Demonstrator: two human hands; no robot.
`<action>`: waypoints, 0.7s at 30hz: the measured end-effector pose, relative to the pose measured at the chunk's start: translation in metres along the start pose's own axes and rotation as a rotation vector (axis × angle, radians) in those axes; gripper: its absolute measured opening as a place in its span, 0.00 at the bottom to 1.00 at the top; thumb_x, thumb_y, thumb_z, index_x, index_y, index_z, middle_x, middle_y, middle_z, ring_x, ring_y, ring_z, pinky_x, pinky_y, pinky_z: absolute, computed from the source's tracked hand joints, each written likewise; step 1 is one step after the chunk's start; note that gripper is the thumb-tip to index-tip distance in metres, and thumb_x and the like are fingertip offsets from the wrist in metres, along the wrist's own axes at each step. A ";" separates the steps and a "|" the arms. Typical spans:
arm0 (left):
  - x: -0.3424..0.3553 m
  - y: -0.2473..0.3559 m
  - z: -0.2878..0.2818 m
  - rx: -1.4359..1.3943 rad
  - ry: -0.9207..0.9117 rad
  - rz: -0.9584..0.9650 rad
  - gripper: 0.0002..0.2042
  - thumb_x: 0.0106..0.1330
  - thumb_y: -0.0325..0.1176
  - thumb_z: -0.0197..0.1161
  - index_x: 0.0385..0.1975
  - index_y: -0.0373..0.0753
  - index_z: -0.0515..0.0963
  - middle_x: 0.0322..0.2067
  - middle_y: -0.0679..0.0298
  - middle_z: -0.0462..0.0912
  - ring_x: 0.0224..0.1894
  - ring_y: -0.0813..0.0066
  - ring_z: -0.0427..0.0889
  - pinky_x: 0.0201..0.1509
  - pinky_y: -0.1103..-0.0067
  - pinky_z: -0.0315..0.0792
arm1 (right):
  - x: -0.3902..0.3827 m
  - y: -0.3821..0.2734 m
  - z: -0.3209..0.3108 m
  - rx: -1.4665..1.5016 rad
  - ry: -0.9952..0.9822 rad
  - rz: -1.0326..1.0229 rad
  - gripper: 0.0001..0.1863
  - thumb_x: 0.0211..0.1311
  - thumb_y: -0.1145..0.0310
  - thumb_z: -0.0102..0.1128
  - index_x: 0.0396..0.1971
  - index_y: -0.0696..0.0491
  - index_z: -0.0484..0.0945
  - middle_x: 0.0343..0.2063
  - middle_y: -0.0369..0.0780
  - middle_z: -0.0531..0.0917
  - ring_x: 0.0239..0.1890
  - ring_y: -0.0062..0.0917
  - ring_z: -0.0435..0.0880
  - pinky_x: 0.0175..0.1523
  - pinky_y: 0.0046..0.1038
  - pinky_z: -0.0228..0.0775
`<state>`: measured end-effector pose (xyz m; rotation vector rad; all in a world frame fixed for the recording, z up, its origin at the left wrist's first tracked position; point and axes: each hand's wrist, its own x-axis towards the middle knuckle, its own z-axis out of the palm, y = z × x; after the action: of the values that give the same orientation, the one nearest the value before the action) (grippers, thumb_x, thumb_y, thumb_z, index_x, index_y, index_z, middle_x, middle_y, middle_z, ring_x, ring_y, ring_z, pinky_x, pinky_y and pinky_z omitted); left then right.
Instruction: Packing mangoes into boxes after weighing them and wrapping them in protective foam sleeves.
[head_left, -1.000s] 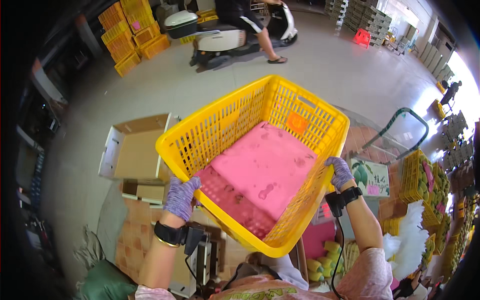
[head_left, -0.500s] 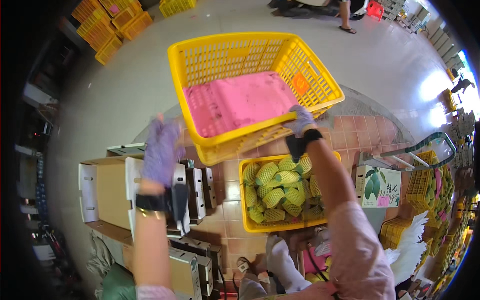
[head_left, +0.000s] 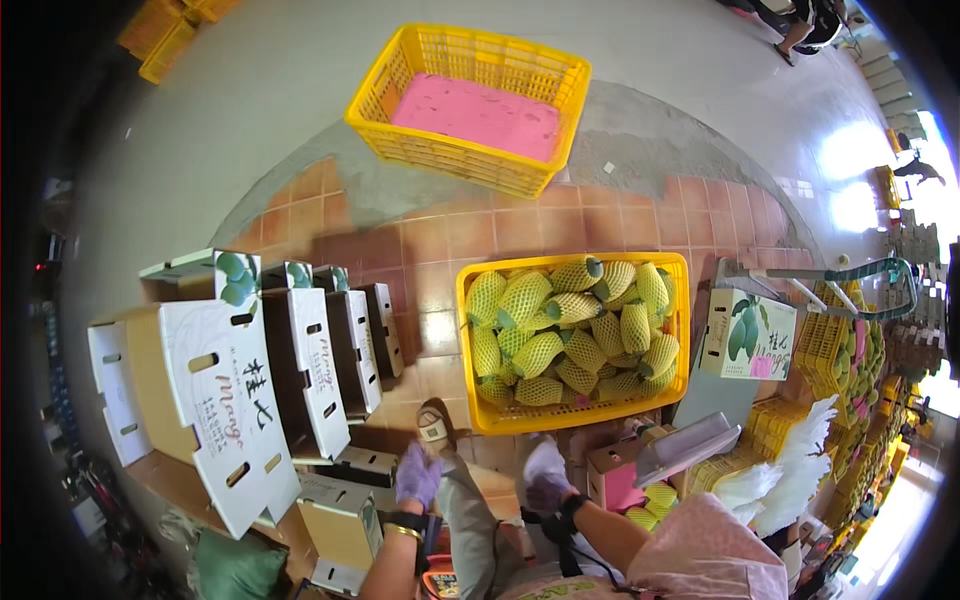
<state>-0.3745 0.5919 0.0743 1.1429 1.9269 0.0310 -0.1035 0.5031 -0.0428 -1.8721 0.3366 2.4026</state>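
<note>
Both my hands wear thin purple gloves and hold nothing that I can see. My left hand (head_left: 418, 476) hangs low over my leg, beside the cartons, its fingers loosely apart. Near my other leg, just below the full crate, is my right hand (head_left: 547, 474), fingers loosely extended. A yellow plastic crate (head_left: 475, 428) holds many fruits (head_left: 580, 345) wrapped in pale yellow-green foam nets. Farther off, another yellow crate (head_left: 450, 165) stands on the floor with a pink sheet (head_left: 480, 112) lining its bottom; neither hand touches it.
On the left, printed white cartons (head_left: 225, 400) stand open in a row. To the right are a printed mango box (head_left: 748, 335), a cart handle (head_left: 850, 280), white foam nets (head_left: 790, 470) and stacked full crates (head_left: 865, 380). Another person (head_left: 812, 25) is at the far right.
The pink-lined crate has left my right hand and now stands on the floor farther off. Both hands have drawn back down toward my legs. My view has shifted.
</note>
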 end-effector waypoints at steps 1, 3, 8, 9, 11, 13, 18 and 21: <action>0.028 0.013 -0.007 0.014 0.064 0.134 0.15 0.52 0.36 0.56 0.37 0.35 0.67 0.36 0.49 0.74 0.40 0.53 0.73 0.45 0.68 0.66 | 0.002 0.007 -0.008 -0.044 -0.055 -0.012 0.16 0.56 0.65 0.40 0.43 0.54 0.65 0.38 0.46 0.73 0.40 0.39 0.73 0.43 0.41 0.66; 0.089 0.049 -0.012 0.007 0.137 0.321 0.17 0.51 0.35 0.56 0.41 0.36 0.66 0.41 0.50 0.72 0.46 0.55 0.69 0.50 0.69 0.64 | 0.008 0.003 -0.015 0.516 -0.018 0.053 0.21 0.58 0.64 0.41 0.51 0.54 0.58 0.43 0.49 0.72 0.42 0.40 0.72 0.47 0.42 0.66; 0.232 0.154 0.011 0.223 0.207 0.742 0.21 0.53 0.36 0.55 0.46 0.34 0.63 0.46 0.51 0.68 0.48 0.53 0.67 0.52 0.68 0.63 | 0.059 -0.060 0.008 0.446 0.445 -0.226 0.27 0.56 0.61 0.49 0.54 0.51 0.54 0.40 0.44 0.73 0.42 0.37 0.72 0.47 0.36 0.65; 0.255 0.169 0.020 0.320 0.257 0.835 0.21 0.54 0.37 0.55 0.47 0.35 0.63 0.47 0.52 0.67 0.48 0.53 0.67 0.52 0.68 0.63 | 0.066 -0.070 0.008 0.372 0.632 -0.288 0.33 0.56 0.62 0.51 0.58 0.50 0.46 0.43 0.45 0.72 0.45 0.38 0.71 0.48 0.34 0.65; 0.296 0.188 0.040 0.429 0.304 0.919 0.21 0.55 0.37 0.54 0.47 0.36 0.64 0.47 0.53 0.68 0.48 0.54 0.68 0.52 0.69 0.64 | 0.083 -0.077 0.016 0.159 0.896 -0.673 0.41 0.53 0.60 0.56 0.59 0.48 0.37 0.44 0.45 0.71 0.43 0.34 0.72 0.48 0.30 0.65; 0.329 0.200 0.062 0.551 0.328 1.004 0.20 0.55 0.37 0.53 0.48 0.37 0.64 0.47 0.54 0.69 0.48 0.55 0.68 0.52 0.69 0.64 | 0.093 -0.070 0.015 0.088 1.047 -0.384 0.41 0.57 0.65 0.53 0.61 0.51 0.34 0.51 0.48 0.66 0.49 0.32 0.70 0.52 0.24 0.61; 0.358 0.219 0.092 0.537 -0.002 0.803 0.17 0.55 0.39 0.55 0.43 0.39 0.70 0.40 0.54 0.74 0.41 0.56 0.74 0.46 0.69 0.67 | 0.138 -0.046 0.013 0.601 0.854 -0.845 0.42 0.53 0.70 0.55 0.60 0.59 0.36 0.52 0.48 0.64 0.51 0.30 0.67 0.55 0.24 0.57; 0.359 0.230 0.089 0.464 -0.014 0.845 0.17 0.52 0.42 0.58 0.39 0.40 0.73 0.36 0.54 0.76 0.39 0.56 0.75 0.42 0.68 0.69 | 0.160 -0.041 0.007 0.274 1.147 -0.788 0.39 0.51 0.72 0.58 0.59 0.56 0.42 0.46 0.45 0.68 0.45 0.27 0.71 0.49 0.25 0.63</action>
<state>-0.2239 0.9500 -0.1219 2.1914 1.3358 0.0325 -0.1425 0.5326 -0.2009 -2.3802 -0.0488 0.6408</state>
